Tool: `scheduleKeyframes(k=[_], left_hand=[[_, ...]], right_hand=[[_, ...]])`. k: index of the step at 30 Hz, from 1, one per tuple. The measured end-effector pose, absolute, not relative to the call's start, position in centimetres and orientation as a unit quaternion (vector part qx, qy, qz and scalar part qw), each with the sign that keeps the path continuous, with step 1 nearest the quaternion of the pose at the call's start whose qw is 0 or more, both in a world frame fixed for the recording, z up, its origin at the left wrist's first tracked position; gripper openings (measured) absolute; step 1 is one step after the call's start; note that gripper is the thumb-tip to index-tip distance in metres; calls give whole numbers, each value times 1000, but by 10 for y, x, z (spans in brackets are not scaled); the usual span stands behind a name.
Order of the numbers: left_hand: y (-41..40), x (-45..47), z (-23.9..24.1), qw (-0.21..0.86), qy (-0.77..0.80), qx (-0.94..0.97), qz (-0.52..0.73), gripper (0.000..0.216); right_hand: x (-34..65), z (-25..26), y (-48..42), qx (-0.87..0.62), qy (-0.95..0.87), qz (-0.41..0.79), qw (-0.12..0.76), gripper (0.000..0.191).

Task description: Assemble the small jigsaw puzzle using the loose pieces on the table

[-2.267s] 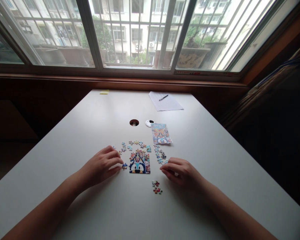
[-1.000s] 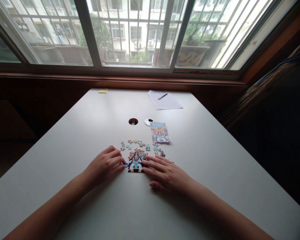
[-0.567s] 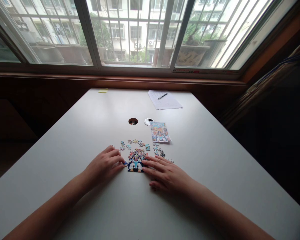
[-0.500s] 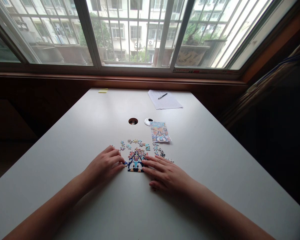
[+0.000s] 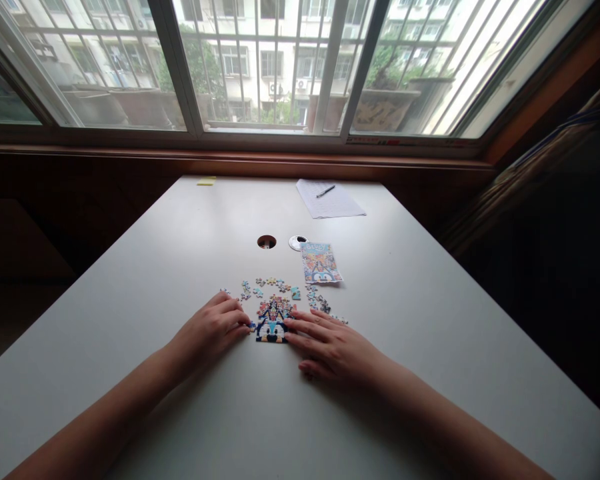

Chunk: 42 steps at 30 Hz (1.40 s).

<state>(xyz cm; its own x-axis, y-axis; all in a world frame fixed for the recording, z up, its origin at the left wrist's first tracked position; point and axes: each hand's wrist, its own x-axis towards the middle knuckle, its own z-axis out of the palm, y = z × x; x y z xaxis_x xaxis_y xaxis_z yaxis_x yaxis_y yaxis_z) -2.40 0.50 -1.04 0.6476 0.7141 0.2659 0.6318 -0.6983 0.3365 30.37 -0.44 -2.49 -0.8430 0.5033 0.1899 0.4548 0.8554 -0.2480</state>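
Observation:
A partly joined jigsaw puzzle [image 5: 272, 331] with a blue cartoon dog face lies flat on the white table. My left hand [image 5: 215, 327] is closed at its left side, fingertips pinched on a small blue puzzle piece [image 5: 252, 326] close to the joined part. My right hand [image 5: 330, 341] lies with fingers outstretched, their tips touching the puzzle's right edge. Loose puzzle pieces [image 5: 271, 281] are scattered in an arc behind the joined part, and more loose pieces [image 5: 313, 296] lie beyond my right hand. Something small under my right thumb is mostly hidden.
A picture sheet [image 5: 321, 263] of the same dog lies behind the pieces, partly over a round cover [image 5: 298, 243]. Left of it is a cable hole [image 5: 267, 243]. Farther back are paper [image 5: 330, 201], a pen [image 5: 325, 192] and a yellow sticky note [image 5: 207, 181].
Hardly anything differs. Both hands hold their places at the puzzle's sides, and the view has shifted very slightly.

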Motion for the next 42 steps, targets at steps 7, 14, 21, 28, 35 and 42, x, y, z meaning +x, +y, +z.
scheduleKeyframes(k=[7, 14, 21, 28, 35, 42], left_hand=[[4, -23, -15, 118, 384, 893, 202, 14], [4, -24, -19, 129, 393, 885, 214, 13], [5, -24, -18, 120, 383, 891, 213, 14], [5, -26, -14, 118, 382, 895, 197, 15], [4, -25, -11, 126, 391, 891, 193, 13], [1, -21, -13, 131, 409, 880, 202, 13]], right_hand=[[304, -26, -4, -248, -957, 95, 119, 50], [304, -26, -4, -249, -956, 91, 125, 49], [304, -25, -4, -247, -956, 95, 123, 50], [305, -25, -4, -246, -955, 103, 130, 50], [305, -25, -4, -251, -955, 99, 127, 48], [305, -25, -4, -248, -954, 104, 135, 49]])
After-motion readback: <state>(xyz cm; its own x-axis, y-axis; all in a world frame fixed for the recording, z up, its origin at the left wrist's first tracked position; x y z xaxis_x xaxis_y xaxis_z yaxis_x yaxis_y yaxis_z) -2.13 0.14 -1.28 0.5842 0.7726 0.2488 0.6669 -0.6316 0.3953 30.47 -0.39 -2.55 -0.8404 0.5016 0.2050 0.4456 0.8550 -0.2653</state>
